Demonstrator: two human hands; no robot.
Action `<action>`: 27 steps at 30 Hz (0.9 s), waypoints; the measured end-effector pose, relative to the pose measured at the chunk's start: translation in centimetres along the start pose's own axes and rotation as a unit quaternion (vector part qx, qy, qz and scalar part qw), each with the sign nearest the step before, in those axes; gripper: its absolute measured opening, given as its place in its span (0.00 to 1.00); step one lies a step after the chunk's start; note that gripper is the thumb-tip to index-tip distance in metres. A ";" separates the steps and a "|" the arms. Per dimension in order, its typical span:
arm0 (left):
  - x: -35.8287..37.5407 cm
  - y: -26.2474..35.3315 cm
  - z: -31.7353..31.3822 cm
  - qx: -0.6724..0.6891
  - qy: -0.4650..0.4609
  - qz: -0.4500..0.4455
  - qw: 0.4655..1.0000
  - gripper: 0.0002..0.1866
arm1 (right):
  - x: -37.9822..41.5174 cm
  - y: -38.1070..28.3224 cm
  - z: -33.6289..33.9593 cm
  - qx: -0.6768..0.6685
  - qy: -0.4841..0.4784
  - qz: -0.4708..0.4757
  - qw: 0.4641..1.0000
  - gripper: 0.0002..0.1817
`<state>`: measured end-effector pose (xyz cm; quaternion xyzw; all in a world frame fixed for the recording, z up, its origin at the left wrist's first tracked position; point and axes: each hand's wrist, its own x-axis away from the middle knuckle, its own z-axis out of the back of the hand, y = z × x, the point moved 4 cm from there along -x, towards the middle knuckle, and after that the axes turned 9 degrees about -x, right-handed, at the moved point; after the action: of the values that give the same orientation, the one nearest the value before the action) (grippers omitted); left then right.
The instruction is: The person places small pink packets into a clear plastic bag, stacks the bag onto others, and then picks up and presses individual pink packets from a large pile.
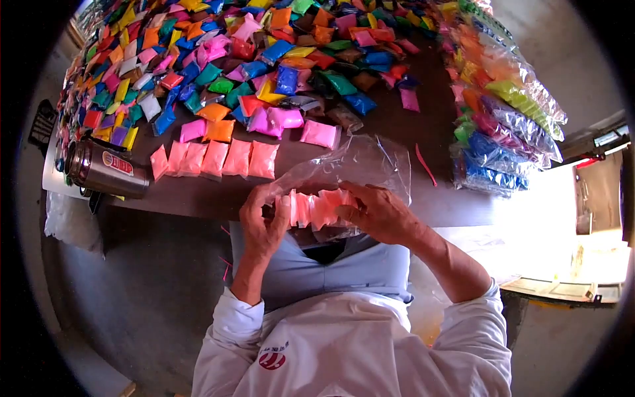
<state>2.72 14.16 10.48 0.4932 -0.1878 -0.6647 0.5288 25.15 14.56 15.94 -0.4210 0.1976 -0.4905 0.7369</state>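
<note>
Both hands are at the table's near edge, gripping one stack of salmon-pink powder packets (316,206). My left hand (263,220) clamps the stack's left end and my right hand (374,213) clamps its right end. A clear plastic bag (357,162) lies open around and behind the stack, touching both hands. A row of several more salmon-pink packets (215,159) lies flat on the dark brown table (198,195) just to the left of my hands.
A heap of small coloured powder packets (251,59) covers the far half of the table. Filled clear bags of sorted packets (506,112) are stacked at the right. A steel flask (106,170) lies on its side at the left edge.
</note>
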 end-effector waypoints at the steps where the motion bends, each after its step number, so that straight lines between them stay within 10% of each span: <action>1: 0.0 0.0 0.0 0.002 -0.029 0.017 0.999 0.13 | 0.0 -0.3 0.1 -0.001 -0.001 0.000 1.000 0.26; 10: 0.7 -1.5 -0.3 -0.038 -0.013 0.020 0.999 0.14 | -1.4 -0.1 -0.1 0.006 -0.049 0.075 0.996 0.26; 19: 0.8 -0.8 -0.1 0.000 -0.048 0.092 0.995 0.13 | -0.8 0.5 0.4 -0.024 -0.074 -0.055 0.995 0.17; 27: 0.4 -0.4 0.0 -0.014 -0.019 0.043 0.999 0.13 | 0.2 -1.6 1.1 0.046 0.033 0.021 0.998 0.20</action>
<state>2.53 13.91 10.01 0.4646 -0.2096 -0.6530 0.5603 25.15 14.63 17.89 -0.3661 0.2078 -0.4967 0.7590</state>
